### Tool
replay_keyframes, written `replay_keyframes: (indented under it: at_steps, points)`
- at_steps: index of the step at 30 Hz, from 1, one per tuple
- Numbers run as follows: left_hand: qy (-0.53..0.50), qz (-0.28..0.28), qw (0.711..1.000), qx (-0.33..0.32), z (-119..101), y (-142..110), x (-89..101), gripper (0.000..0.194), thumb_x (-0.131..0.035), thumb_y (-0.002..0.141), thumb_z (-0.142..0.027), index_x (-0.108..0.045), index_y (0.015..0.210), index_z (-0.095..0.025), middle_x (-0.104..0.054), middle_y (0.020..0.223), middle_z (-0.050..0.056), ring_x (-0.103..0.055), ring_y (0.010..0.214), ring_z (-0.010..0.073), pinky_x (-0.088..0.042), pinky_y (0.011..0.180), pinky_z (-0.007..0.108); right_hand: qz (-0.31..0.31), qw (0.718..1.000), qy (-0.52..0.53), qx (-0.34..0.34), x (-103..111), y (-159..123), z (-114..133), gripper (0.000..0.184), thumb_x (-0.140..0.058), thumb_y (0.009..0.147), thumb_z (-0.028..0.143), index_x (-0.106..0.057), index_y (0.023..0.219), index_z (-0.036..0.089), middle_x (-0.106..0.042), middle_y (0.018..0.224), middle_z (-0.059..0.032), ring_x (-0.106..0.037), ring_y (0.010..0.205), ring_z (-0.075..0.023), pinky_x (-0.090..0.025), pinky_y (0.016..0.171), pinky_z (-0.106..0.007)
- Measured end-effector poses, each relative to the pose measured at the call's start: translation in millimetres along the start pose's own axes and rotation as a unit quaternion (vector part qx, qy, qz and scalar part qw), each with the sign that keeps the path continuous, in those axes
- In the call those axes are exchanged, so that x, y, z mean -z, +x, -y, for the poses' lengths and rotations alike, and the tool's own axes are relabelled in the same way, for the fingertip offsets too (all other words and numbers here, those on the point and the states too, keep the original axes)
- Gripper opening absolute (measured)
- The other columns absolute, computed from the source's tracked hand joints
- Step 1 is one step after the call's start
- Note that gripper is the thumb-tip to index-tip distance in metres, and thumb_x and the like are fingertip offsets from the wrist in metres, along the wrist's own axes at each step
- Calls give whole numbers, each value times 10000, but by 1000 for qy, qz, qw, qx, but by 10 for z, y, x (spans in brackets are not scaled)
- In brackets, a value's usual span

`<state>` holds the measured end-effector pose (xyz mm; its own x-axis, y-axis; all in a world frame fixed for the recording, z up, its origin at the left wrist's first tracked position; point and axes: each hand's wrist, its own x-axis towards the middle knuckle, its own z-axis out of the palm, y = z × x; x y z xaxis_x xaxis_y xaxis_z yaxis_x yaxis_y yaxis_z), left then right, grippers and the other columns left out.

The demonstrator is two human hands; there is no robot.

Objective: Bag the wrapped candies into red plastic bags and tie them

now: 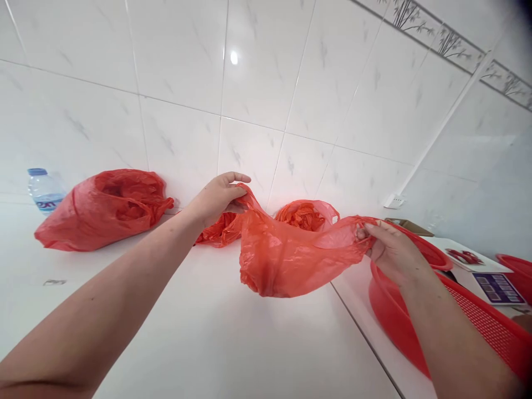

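Observation:
A thin red plastic bag is stretched between my two hands above the white table. My left hand pinches its upper left edge, with the index finger sticking out to the right. At the bag's right end, my right hand grips the gathered plastic between thumb and fingers. The bag sags in the middle and looks flat. Behind it sit a bundle of crumpled red bags and another red bundle, partly covered by my left hand and the held bag.
A full-looking red bag lies at the left beside a water bottle. To the right are a red basin, a red mesh basket and a scale with red items on its white plate. A tiled wall closes off the back.

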<state>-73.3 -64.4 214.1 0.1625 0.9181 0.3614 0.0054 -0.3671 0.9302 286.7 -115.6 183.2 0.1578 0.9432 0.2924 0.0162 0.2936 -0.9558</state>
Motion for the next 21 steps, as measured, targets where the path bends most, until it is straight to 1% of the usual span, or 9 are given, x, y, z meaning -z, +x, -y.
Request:
replay_keyframes:
  at_steps: [4, 7, 10, 12, 14, 16, 18, 20, 21]
  points:
    - [-96, 55, 994, 3, 22, -80, 9, 358, -660, 758, -198, -548, 1097, -179, -650, 870, 44, -630, 704, 134, -535, 649, 272, 30, 999, -29, -13, 80, -64, 37, 174, -702, 701, 366, -642, 732, 206, -623, 730, -38, -578, 692, -161, -478, 624, -298]
    - [-99, 87, 991, 17, 184, -278, 156, 477, -685, 761, -276, -508, 1201, -226, -611, 1138, 93, -624, 960, 213, -531, 770, 331, 54, 998, 8, -10, 186, -241, -158, 310, -718, 662, 433, -644, 909, 262, -648, 1002, -83, -597, 953, -250, -487, 746, -374]
    - [-2, 116, 991, 65, 459, -612, 382, 588, -692, 755, -311, -456, 1292, -293, -538, 1279, 101, -530, 1153, 269, -488, 875, 363, 84, 994, -26, -72, 277, -536, -478, 640, -767, 551, 450, -586, 1146, 299, -546, 1274, -129, -515, 1154, -316, -440, 864, -476]
    - [76, 162, 979, 95, 688, -889, 504, 662, -714, 722, -305, -437, 1323, -332, -480, 1361, 72, -420, 1269, 285, -430, 959, 373, 134, 980, -68, -128, 281, -768, -702, 756, -788, 488, 393, -574, 1202, 265, -558, 1253, -154, -519, 1151, -330, -425, 875, -491]
    - [130, 236, 953, 137, 909, -1165, 533, 864, -768, 647, -285, -336, 1389, -379, -451, 1401, 42, -398, 1285, 310, -343, 1039, 414, 183, 965, -97, -162, 197, -977, -880, 679, -798, 424, 350, -655, 1077, 234, -645, 1085, -142, -570, 1063, -343, -453, 824, -482]
    - [137, 293, 933, 158, 1073, -1374, 434, 1034, -806, 583, -259, -229, 1432, -384, -401, 1440, 41, -306, 1339, 333, -261, 1082, 457, 221, 950, -125, -181, 2, -1110, -979, 467, -797, 411, 338, -705, 855, 226, -687, 842, -94, -622, 905, -334, -492, 736, -464]
    - [116, 317, 930, 145, 1162, -1453, 213, 1065, -841, 514, -246, -291, 1420, -347, -395, 1442, 56, -263, 1351, 362, -263, 1079, 480, 247, 941, -144, -182, -290, -1119, -1004, 319, -787, 470, 337, -689, 755, 231, -678, 747, -58, -631, 812, -304, -512, 698, -447]
    - [52, 328, 934, 128, 1200, -1369, -80, 880, -833, 542, -248, -455, 1332, -324, -481, 1375, 57, -402, 1268, 360, -360, 1022, 451, 250, 950, -124, -138, -619, -990, -997, 376, -781, 545, 310, -673, 899, 248, -684, 936, -58, -616, 932, -276, -501, 804, -438]
    - [-5, 323, 939, 118, 1215, -1270, -234, 740, -797, 613, -255, -505, 1290, -308, -520, 1336, 62, -466, 1214, 341, -399, 988, 426, 242, 959, -104, -103, -772, -882, -998, 422, -781, 568, 308, -655, 966, 245, -672, 1008, -57, -591, 1020, -266, -471, 883, -439]
